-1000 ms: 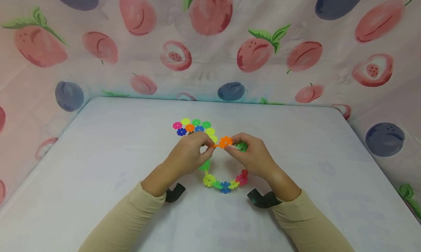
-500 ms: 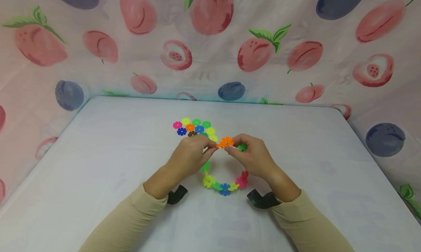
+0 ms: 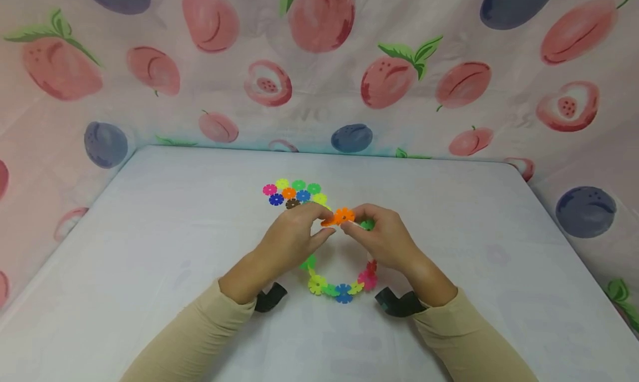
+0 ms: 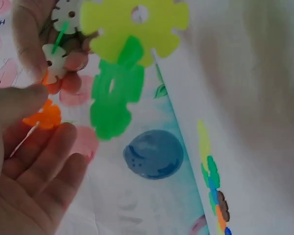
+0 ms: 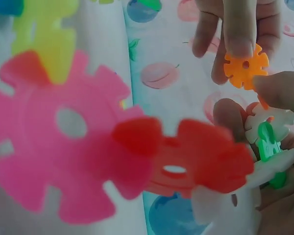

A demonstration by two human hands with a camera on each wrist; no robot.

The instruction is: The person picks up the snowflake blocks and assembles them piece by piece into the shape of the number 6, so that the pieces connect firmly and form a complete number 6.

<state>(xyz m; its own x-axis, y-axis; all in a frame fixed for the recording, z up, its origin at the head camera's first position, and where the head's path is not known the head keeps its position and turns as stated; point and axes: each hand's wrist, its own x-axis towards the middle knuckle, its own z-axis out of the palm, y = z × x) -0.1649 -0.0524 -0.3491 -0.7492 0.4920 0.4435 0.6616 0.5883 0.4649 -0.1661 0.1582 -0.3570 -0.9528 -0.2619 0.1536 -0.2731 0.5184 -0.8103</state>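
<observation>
A curved chain of interlocking snowflake discs (image 3: 343, 293) hangs between my hands in the head view. My right hand (image 3: 386, 238) pinches its upper right end by an orange disc (image 3: 345, 215), with white and green discs (image 5: 268, 142) tucked against the fingers. A second orange disc (image 5: 245, 69) joins the first edgewise. My left hand (image 3: 289, 235) is at this second disc, index fingertip touching it and thumb standing apart below. Yellow and green discs (image 4: 117, 93) of the chain dangle beside the left hand in the left wrist view.
Several loose discs (image 3: 289, 193) lie flat on the white table (image 3: 150, 232) beyond the left hand, partly hidden by it. Dark curved pieces (image 3: 399, 302) sit at both wrists. A fruit-printed cloth (image 3: 309, 121) rises behind the table's back edge.
My left thumb and index finger have parted around the orange disc. The lower part of the chain has sunk slightly toward me. My right hand has stayed nearly still.
</observation>
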